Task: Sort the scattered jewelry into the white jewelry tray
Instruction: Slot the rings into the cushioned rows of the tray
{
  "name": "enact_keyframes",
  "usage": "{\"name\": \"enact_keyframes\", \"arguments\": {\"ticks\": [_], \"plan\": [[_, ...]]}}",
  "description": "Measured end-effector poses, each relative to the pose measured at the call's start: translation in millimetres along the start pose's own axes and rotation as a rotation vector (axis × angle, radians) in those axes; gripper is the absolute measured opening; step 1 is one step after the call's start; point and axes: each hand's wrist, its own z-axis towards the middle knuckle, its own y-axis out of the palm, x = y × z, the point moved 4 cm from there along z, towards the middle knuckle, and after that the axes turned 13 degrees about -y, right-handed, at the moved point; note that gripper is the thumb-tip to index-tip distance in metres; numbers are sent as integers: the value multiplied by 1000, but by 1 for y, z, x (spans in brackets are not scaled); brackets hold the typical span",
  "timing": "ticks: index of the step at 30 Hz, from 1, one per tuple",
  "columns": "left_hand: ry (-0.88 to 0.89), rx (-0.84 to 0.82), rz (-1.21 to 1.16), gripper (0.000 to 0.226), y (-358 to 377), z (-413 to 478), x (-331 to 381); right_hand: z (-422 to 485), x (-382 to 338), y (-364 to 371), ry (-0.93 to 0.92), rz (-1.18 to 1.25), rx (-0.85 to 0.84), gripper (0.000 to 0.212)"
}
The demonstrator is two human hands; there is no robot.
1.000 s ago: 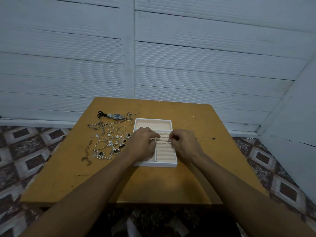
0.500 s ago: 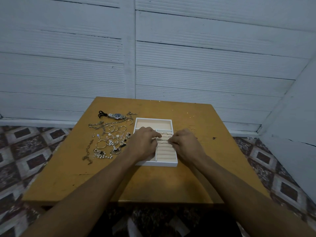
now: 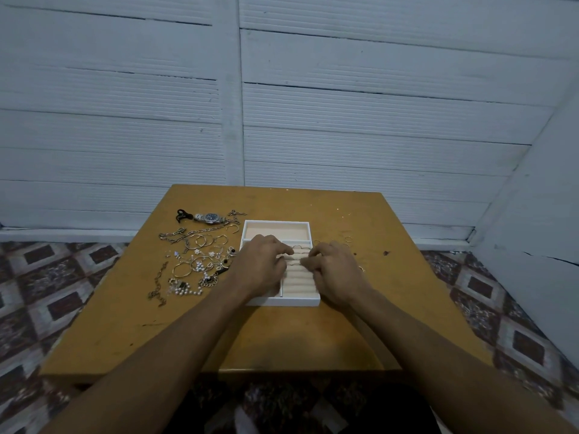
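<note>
The white jewelry tray (image 3: pixel 277 223) with beige lining sits mid-table. Its far compartment holds nothing; a thin ring (image 3: pixel 296 246) stands in the ring rolls (image 3: pixel 297 281). My left hand (image 3: pixel 260 266) covers the tray's left part, its fingertips pressing on the rolls. My right hand (image 3: pixel 336 272) is at the tray's right edge, its curled fingers pinching a small ring against the rolls; the ring itself is mostly hidden. Scattered jewelry (image 3: pixel 200 261) lies left of the tray: hoops, chains, pearl pieces and a wristwatch (image 3: pixel 210 218).
A few thin rings (image 3: pixel 347 239) lie on the yellow table (image 3: pixel 282 333) just right of the tray. A white plank wall stands behind the table, another wall at the right. Patterned floor tiles surround it.
My right hand has shifted slightly left over the ring rolls, so the fingertips of both hands now nearly meet. The left hand has barely moved.
</note>
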Motion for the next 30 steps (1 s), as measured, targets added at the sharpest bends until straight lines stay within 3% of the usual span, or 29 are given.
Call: {"name": "enact_keyframes", "arguments": {"ticks": [3,6,13,23,30], "plan": [[34,-15,20,26,7,4,12,-7,9,-10,122,160,105,44],[69,-7,19,23,16,8,28,-18,25,-21,233,255,166,35],[67,-140,129,33,49,21,70,-59,63,-38,431,272,185,33],[84,-286,276,43,74,29,95,-80,77,-28,520,288,98,38],[187,-181,303,31,78,30,97,-76,77,-22,524,300,66,37]]}}
